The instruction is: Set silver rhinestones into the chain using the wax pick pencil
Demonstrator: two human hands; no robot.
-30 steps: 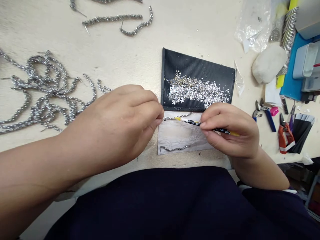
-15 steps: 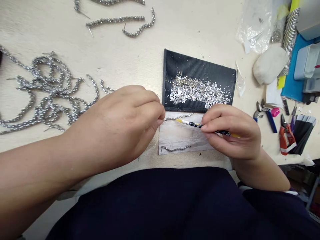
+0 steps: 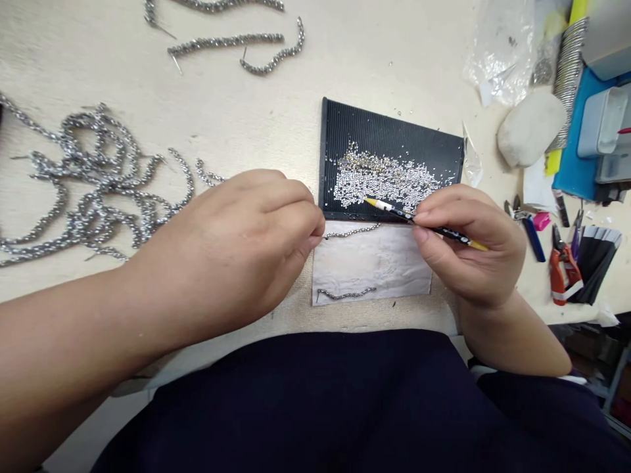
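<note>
My right hand (image 3: 470, 246) pinches a pencil (image 3: 392, 209) with a black-and-white patterned barrel and a yellow tip. Its tip rests at the lower edge of a scatter of tiny rhinestones (image 3: 384, 177) on a black ribbed tray (image 3: 414, 128). My left hand (image 3: 266, 240) is closed at the left end of a thin silver chain strand (image 3: 352, 232); the fingertips hide that end. This strand lies along the top of a white cloth pad (image 3: 365, 263), just below the tray. A second short strand (image 3: 348, 294) lies on the pad's lower part.
A tangled pile of silver strands (image 3: 98, 177) lies left, with more strands (image 3: 227, 43) at the back. On the right are a white stone-like lump (image 3: 532, 128), orange-handled pliers (image 3: 564, 272), a plastic bag (image 3: 500, 52) and a blue tray (image 3: 576, 164) with containers.
My right hand has lifted away from the chain strand and moved up and right, carrying the pencil tip from the strand to the rhinestones. My left hand has stayed put.
</note>
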